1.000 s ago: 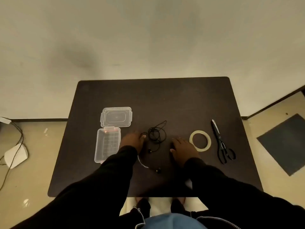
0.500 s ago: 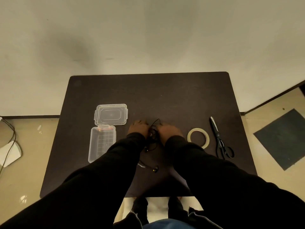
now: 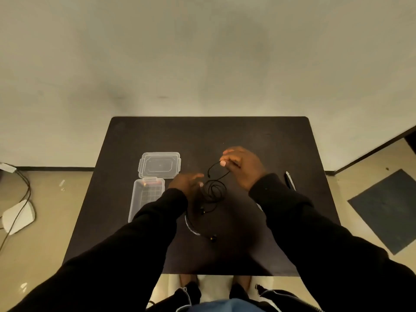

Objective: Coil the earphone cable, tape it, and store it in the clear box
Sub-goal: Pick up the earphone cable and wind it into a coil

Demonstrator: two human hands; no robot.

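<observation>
Earphone cable lies partly on the dark counter, partly lifted. Right hand grips one strand near its end, pinched between thumb and fingertips; grip raised above the counter. From that grip the black strand drops down and toward the person into a loose bundle of loops. A short free end with the plug curls just left of the grip.

Left hand sits at the left edge of the loops, blurred; cannot tell whether its grip is clenched on the cable or only touching it. Below the left hand, two earbuds rest on the counter, one near the wrist, the other nearer the person, joined by a curved length of cable.

Clear box stands open just left of the left hand, partly covered by the black sleeve. Its lid lies flat, touching the box's far end.

Right of the right-hand grip, beyond the forearm, a tip of the scissors shows; the rest is hidden by the sleeve.
</observation>
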